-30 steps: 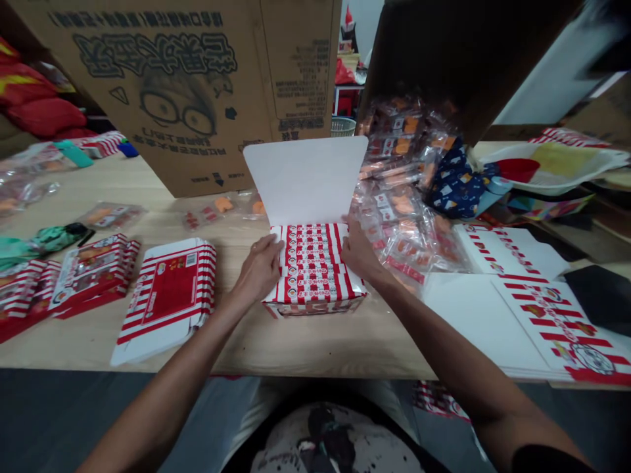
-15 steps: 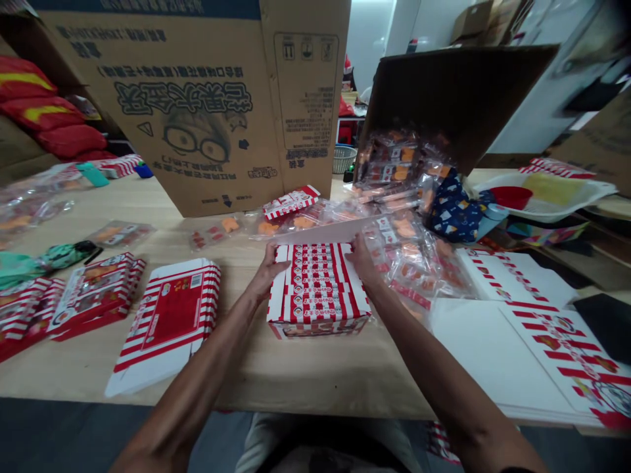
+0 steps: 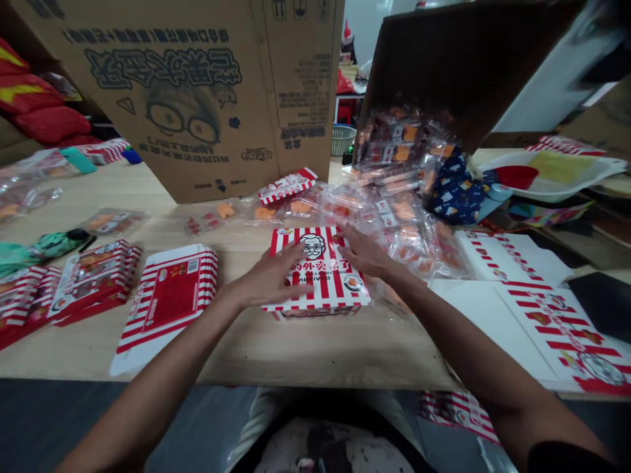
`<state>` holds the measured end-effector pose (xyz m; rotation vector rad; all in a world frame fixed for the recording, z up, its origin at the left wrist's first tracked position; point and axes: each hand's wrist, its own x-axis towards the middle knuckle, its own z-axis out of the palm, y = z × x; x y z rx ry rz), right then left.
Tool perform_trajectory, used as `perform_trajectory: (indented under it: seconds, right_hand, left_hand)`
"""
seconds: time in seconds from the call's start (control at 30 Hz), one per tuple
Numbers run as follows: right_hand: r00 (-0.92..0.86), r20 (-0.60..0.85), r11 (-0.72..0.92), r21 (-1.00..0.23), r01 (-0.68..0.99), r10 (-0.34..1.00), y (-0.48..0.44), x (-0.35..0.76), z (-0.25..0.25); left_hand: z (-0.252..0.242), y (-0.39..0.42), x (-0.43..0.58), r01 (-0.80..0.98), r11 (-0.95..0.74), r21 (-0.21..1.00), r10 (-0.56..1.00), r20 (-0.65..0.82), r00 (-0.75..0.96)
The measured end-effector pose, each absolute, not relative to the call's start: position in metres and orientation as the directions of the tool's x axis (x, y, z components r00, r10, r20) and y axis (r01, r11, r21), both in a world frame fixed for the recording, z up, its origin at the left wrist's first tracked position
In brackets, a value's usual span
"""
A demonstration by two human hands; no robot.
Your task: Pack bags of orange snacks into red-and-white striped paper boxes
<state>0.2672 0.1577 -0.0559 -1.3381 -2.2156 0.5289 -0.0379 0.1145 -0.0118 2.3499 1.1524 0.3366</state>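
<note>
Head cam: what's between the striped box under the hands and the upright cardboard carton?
In the head view, clear plastic packets of orange pieces and a small red-and-white striped box lie between the striped box and the upright cardboard carton.

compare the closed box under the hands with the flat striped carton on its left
The closed box stands built up, while the flat striped carton lies folded down. The box's top shows a cartoon face; the carton's shows a red panel with a barcode. The left hand and right hand rest on the box, not the carton. Both have red and white stripes and sit on the wooden table.
</note>
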Motion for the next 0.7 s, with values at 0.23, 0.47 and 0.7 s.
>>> perform_trajectory:
  seconds: [0.23,0.47,0.7]
  right_hand:
    - [-0.519,0.181,0.550,-0.307,0.777,0.835,0.092,0.253,-0.046]
    - [-0.672,0.079,0.664,-0.271,0.696,0.736,0.032,0.254,-0.029]
    - [-0.694,0.116,0.701,-0.206,0.683,0.710,0.051,0.246,-0.011]
  left_hand:
    - [-0.024,0.076,-0.037,0.673,-0.546,0.499,0.786,0.027,0.618]
    - [-0.014,0.076,-0.046,0.618,-0.500,0.607,0.758,-0.038,0.651]
    - [-0.015,0.072,-0.037,0.616,-0.550,0.564,0.782,0.088,0.617]
